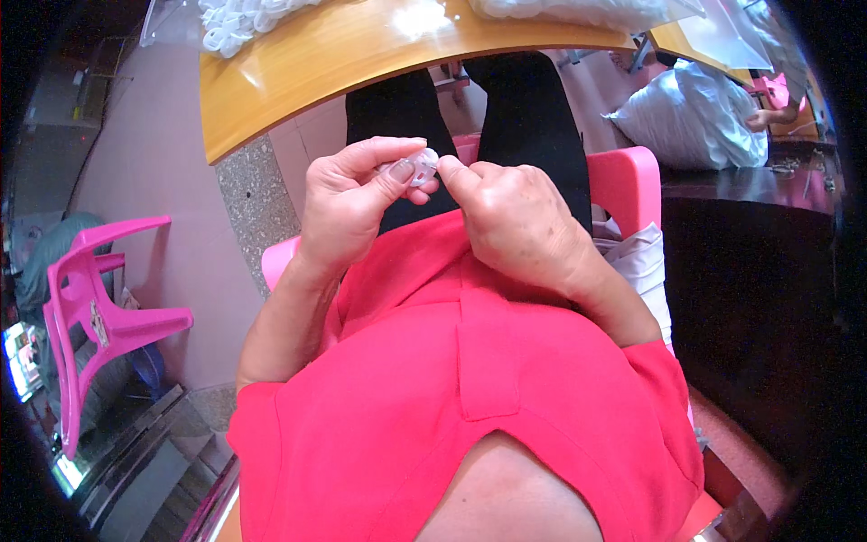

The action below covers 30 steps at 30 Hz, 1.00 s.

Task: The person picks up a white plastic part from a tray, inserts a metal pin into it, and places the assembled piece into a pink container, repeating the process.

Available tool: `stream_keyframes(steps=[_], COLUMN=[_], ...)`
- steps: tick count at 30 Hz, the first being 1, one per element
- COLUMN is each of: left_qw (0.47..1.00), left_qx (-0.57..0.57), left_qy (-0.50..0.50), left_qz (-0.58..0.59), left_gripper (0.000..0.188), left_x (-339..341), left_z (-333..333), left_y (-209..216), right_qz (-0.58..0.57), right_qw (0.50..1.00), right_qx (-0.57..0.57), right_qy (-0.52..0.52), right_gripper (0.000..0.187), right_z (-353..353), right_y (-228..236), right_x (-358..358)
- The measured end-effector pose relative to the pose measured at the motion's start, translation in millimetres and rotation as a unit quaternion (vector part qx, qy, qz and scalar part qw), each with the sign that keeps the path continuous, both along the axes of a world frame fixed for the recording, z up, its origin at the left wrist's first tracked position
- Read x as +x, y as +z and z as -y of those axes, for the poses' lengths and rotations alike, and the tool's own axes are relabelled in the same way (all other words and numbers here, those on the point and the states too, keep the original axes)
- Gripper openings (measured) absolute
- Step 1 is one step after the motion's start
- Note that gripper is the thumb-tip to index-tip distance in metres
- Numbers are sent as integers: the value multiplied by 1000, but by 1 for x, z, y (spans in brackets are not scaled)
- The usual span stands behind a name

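Over my lap, my left hand (pixel 350 194) pinches a small clear-and-white plastic piece (pixel 423 168) between thumb and fingers. Its exact kind is too small to tell. Close against the right side of that piece is my right hand (pixel 519 217), its fingers curled in and the thumb pressed to the index finger. Whatever sits in that pinch is hidden or too small to name. Beyond my hands, a pile of small white plastic pieces (pixel 242 25) lies at the far left of the wooden table (pixel 361 68).
A clear bag of white pieces (pixel 569 7) lies at the table's far side. On the right, another person's hand (pixel 760 119) touches a large white sack (pixel 691 117). I sit in a pink chair (pixel 628 185); another pink plastic chair (pixel 117 316) stands left. A dark surface (pixel 731 316) is at right.
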<state>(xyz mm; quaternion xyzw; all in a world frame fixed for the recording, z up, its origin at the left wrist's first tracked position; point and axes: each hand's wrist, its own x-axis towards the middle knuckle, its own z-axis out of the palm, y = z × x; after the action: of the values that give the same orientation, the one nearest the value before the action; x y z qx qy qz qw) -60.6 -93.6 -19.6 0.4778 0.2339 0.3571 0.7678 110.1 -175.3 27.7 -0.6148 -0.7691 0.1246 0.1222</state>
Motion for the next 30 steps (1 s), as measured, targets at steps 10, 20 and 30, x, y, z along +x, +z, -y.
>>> stream_keyframes(steps=[10, 20, 30], left_qw=[995, 993, 997], left_qx=[-84, -96, -63], left_qy=[-47, -46, -38], left_qz=[38, 43, 13], left_gripper=[23, 24, 24], left_x=[3, 4, 5], left_z=[-8, -8, -6], left_y=[-2, -2, -3], right_qz=[-9, 17, 64], right_qw=[1000, 999, 998], right_qx=[-8, 3, 1], right_qy=[12, -27, -27], right_gripper=[30, 29, 19], right_z=[0, 4, 3], right_y=[5, 9, 6], right_x=[5, 3, -2])
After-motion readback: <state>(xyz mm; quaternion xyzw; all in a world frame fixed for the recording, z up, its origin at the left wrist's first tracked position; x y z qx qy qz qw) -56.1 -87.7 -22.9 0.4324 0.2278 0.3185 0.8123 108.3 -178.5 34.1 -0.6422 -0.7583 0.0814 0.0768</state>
